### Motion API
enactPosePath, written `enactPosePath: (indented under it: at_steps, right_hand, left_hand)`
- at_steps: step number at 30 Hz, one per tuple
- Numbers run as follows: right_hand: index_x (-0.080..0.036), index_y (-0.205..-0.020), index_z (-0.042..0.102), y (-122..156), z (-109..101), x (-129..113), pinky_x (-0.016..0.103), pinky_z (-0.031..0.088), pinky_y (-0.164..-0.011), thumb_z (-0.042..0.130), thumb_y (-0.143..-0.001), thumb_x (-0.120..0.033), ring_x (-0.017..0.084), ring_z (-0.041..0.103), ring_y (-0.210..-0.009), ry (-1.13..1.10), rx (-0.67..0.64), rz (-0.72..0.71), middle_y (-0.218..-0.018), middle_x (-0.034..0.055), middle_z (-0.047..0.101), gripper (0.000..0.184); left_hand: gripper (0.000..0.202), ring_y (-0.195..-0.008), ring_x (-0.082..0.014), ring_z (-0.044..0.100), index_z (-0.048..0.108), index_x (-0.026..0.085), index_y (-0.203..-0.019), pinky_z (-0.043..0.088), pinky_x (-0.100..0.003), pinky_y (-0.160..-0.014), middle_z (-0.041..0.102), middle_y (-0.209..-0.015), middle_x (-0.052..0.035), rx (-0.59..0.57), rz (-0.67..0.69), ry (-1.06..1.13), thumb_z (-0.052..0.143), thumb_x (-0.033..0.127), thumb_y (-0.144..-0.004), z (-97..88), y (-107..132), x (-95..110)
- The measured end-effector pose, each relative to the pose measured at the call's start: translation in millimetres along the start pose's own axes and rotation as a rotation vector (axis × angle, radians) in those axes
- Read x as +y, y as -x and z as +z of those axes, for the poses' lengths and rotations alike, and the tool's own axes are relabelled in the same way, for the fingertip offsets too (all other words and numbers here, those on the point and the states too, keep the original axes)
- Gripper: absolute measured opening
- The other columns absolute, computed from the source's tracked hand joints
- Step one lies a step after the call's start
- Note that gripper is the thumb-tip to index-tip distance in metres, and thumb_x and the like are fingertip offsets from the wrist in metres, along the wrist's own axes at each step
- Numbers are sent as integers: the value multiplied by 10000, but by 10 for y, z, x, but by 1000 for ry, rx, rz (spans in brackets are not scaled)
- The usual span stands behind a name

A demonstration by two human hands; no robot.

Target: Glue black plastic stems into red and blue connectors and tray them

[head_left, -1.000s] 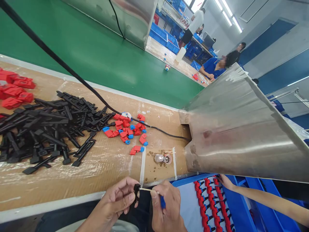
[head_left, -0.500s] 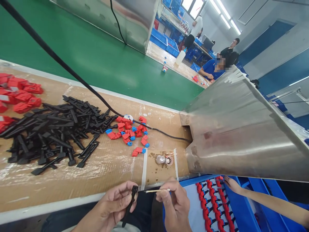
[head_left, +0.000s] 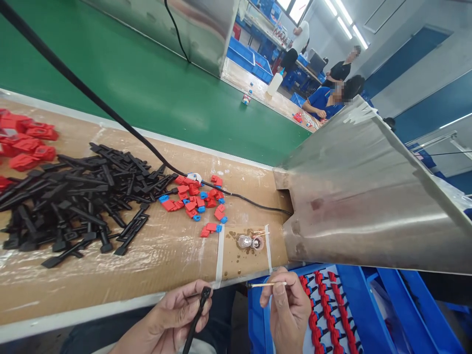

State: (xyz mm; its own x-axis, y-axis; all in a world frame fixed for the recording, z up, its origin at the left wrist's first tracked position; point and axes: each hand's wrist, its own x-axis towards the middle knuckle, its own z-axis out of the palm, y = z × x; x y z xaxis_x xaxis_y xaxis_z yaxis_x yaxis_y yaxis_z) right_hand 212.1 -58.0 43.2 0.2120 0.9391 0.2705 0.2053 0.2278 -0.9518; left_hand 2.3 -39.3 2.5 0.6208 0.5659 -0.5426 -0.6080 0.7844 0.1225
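No legible text, labels, numbers or signs.

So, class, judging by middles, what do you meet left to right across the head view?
Red heap, black heap, left-hand grip, held black piece, thin stick, right-hand grip, right metal panel.

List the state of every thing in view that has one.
Left hand: closed on a black part
Right hand: pinching a swab
Black pile: loose, jumbled
Red-and-blue pieces: loosely scattered
Small cup: open
Bottle: upright
Blue tray: bearing rows of red assemblies
Ceiling lights: lit
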Motion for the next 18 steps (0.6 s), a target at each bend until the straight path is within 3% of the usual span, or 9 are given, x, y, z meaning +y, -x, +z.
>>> enactPosePath:
  at_steps: [5, 9, 14, 18]
  right_hand:
    - [-215, -960, 674, -179, -253, 54, 237, 502, -543, 562, -1048, -233, 135, 610, -580, 503, 69, -189, -707, -10, 627, 144]
    - [-200, -1015, 663, -353, -320, 132, 257, 516, -586, 523, -1050, -178, 154, 639, -640, 846, -71, -401, -767, 22, 663, 147]
    - [-181, -1027, 648, -485, -281, 333, 256, 482, -582, 470, -1081, -168, 160, 641, -635, 983, -181, -551, -771, 44, 686, 187]
    - [-178, -973, 667, -549, -310, 458, 255, 430, -559, 456, -1089, -181, 159, 590, -606, 994, -194, -564, -736, 35, 651, 241]
  left_hand:
    - [399, -638, -96, 630, 803, 130, -864, 455, -89, -481, 687, -754, -32, 71, -38, 95, 1036, 154, -540, -102, 4, -40]
    - [384, -630, -110, 644, 777, 152, -872, 484, -108, -473, 679, -763, -23, 96, -9, 82, 1013, 139, -570, -237, -94, -115]
    - [464, -574, -86, 612, 800, 133, -787, 428, -79, -427, 665, -668, -14, 82, -4, 27, 1077, 232, -429, -194, -190, -100]
    - [413, -586, -106, 625, 814, 135, -777, 426, -80, -423, 684, -673, -35, 89, 6, -13, 1064, 215, -457, -117, -206, -85]
